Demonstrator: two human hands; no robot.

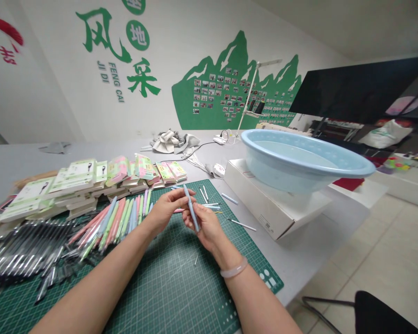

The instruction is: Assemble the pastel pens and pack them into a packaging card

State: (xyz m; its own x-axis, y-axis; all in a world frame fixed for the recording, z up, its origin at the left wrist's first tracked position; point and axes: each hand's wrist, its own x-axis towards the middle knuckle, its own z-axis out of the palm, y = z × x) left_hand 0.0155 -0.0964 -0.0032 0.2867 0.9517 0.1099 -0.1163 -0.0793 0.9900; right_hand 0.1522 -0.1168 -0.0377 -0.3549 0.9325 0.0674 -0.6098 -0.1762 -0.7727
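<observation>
My right hand (pixel 209 225) is closed round the lower part of a light blue pen (pixel 191 208), which stands tilted above the green cutting mat (pixel 167 283). At the pen's upper part, the fingers of my left hand (pixel 167 208) are pinched against it. Just beyond both hands lie several thin pen refills (pixel 205 192) and blue pen parts (pixel 209 207), partly hidden by my fingers. A tiny thin piece (pixel 196 260) rests on the mat below my hands. Left of my left hand are pastel pens (pixel 116 220) in pink, green, blue and purple.
Many black-and-clear pens (pixel 24 248) lie in a row at the left. Behind them are stacked small boxes (pixel 76 174). A blue basin (pixel 299 162) sits on a white carton (pixel 264 204) at the right. Grey cloths (pixel 172 141) lie farther back. A black chair (pixel 379 313) stands lower right.
</observation>
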